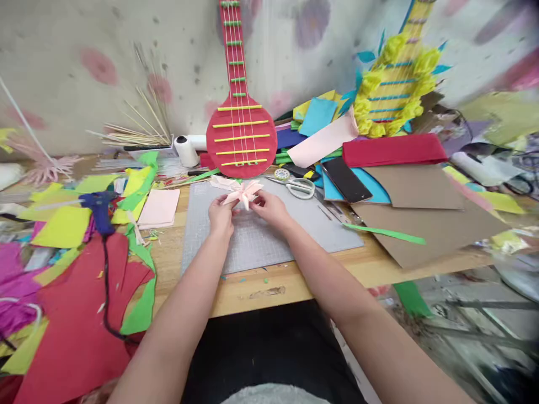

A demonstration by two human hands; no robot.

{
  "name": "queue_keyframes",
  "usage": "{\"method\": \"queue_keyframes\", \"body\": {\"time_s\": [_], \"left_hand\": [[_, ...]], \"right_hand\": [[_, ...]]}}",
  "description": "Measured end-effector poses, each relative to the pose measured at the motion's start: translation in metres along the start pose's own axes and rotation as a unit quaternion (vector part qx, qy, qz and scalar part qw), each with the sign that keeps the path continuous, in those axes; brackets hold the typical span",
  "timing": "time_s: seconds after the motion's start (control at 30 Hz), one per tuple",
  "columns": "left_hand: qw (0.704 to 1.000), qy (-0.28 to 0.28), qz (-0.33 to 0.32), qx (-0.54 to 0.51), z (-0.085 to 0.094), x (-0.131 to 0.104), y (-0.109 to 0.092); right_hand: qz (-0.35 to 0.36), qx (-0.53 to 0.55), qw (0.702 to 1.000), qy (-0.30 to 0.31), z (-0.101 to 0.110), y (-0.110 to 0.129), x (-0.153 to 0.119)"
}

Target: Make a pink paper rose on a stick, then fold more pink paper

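A pale pink paper flower [243, 193] with pointed petals is held between both hands above the grey cutting mat [269, 241]. My left hand [222, 216] pinches its left side, and my right hand [270, 207] has its fingertips closed on the right side. Behind the flower, a red paper lute [241, 126] with yellow and green strips leans against the wall. Scissors [300, 188] with pale grip loops lie on the mat to the right of my right hand. A small stack of pale pink paper squares [159, 207] rests left of the mat.
A blue glue gun [100, 210] with a black cord lies on coloured paper scraps at left. To the right are a phone [346, 179], brown cardboard [429, 230] and red crepe paper [393, 150]. A yellow flowered instrument [396, 92] stands at the back. Thin sticks [138, 132] fill a box.
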State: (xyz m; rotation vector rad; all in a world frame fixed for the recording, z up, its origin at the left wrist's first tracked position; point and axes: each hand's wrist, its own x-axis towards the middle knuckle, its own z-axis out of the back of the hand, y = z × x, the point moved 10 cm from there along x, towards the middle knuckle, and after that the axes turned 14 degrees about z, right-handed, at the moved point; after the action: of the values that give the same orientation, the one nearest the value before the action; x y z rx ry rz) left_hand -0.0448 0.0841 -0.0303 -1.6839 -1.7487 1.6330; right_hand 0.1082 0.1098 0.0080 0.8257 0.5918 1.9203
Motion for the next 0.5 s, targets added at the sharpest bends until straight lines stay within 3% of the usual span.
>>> {"method": "queue_keyframes", "body": {"time_s": [0.33, 0.5], "left_hand": [[0.999, -0.041, -0.008, -0.005, 0.007, 0.002, 0.003], [0.999, -0.050, -0.016, 0.010, 0.009, 0.002, 0.000]], "right_hand": [[0.026, 0.056, 0.998, -0.017, 0.007, 0.010, -0.001], [0.045, 0.114, 0.992, 0.013, 0.003, 0.011, 0.001]]}}
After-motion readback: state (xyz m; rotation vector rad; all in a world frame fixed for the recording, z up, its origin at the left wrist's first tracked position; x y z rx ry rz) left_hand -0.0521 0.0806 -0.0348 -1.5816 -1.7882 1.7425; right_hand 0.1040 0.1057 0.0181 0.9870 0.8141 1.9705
